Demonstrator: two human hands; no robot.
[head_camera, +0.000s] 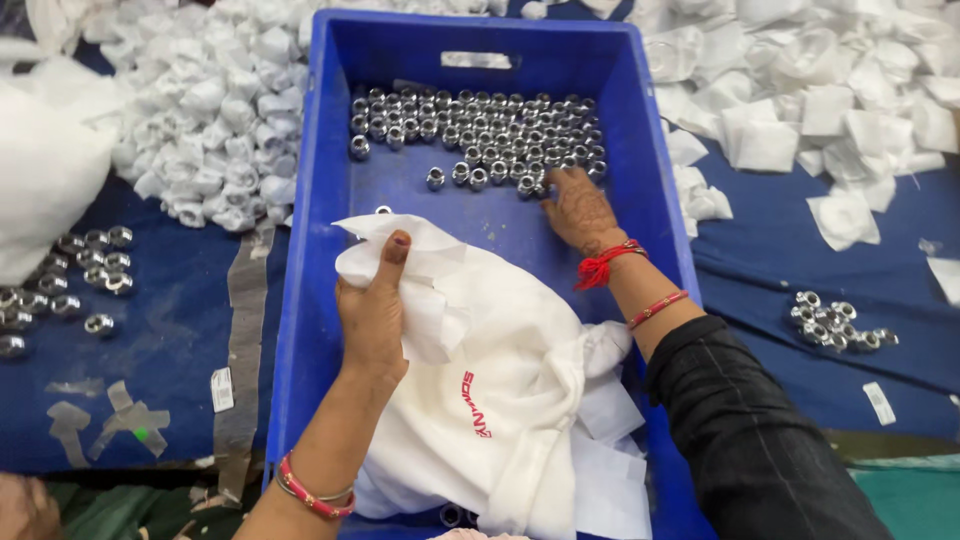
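1. Around the blue crate (312, 250): heap of small wrapped white bundles (215, 110) at 10 o'clock, loose white paper squares (820, 110) at 2 o'clock, all on a dark blue table cover (170, 330).
2. Bare metal nuts (70, 280) lie in a cluster at 9 o'clock outside the crate; a smaller nut cluster (835, 325) at 3 o'clock. Grey tape strips (245, 340) run along the crate's left side.
3. Big white cloth bag (500, 400) fills the near half of the crate and covers its floor there, between me and the nuts.
4. My left hand (372, 315) is clenched on a sheet of white paper (410, 250), thumb pressed on top, resting against the bag.
5. My right hand (580, 212) reaches over the bag, fingers partly spread and curled down onto the near edge of the nut pile; can't tell if it has pinched one.
6. Shiny silver nuts (480, 135) sit in the far half of the crate at 12 o'clock, packed in rough rows, a few strays nearer me.
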